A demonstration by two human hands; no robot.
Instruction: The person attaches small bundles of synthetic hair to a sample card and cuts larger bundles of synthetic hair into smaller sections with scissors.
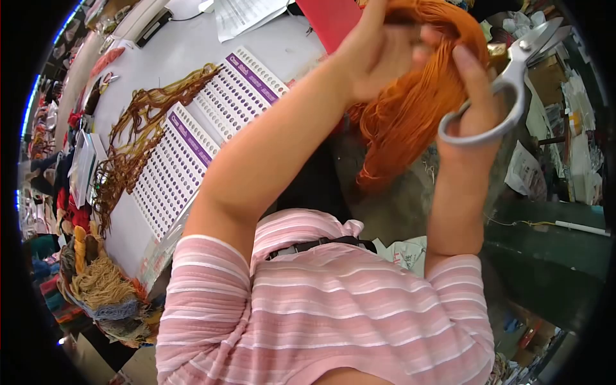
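Note:
A large hank of orange thread (410, 109) hangs at the upper right, its loose strands trailing downward. My left hand (378, 54) is against the upper left side of the hank, blurred by motion, so its grip is unclear. On the other side, my right hand (478, 96) has its fingers around the thread's edge. Grey-handled scissors (516, 83) hang on my right hand, with a handle loop round it and the blades pointing up and right.
Two cards with rows of thread samples (173, 163) lie on the white table (144, 70). Brown and yellow thread bundles (131, 138) are beside them. A red folder (330, 22) is at the top. Yarn hanks (102, 282) are at the lower left.

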